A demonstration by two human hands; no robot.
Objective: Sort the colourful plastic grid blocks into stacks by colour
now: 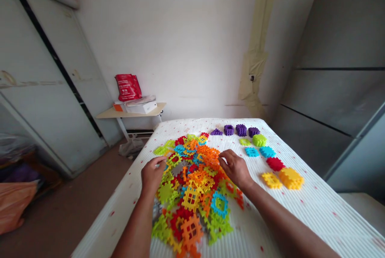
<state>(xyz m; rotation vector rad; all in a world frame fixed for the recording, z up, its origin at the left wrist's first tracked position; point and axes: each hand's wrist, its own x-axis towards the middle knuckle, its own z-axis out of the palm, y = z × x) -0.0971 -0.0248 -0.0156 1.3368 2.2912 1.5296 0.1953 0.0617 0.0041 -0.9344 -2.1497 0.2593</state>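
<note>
A large heap of interlocking plastic building tiles (191,198) in yellow, orange, lime, blue and red spreads over the bed-like surface. At its left edge is my left hand (153,172), fingers bent and a little apart, with nothing visible in them. On the other side my right hand (236,168) is beside a cluster of orange tiles (209,156). Its fingers are loosely curled and apart, and no held tile shows. Whether its fingertips touch the orange tiles is unclear.
Sorted stacks line the right: purple tiles (241,130), lime tiles (259,140), blue tiles (267,152), red tiles (275,164) and yellow tiles (291,178). A small table (106,113) with a red bag (128,87) and white box (146,107) stands back left. Cabinets flank both sides.
</note>
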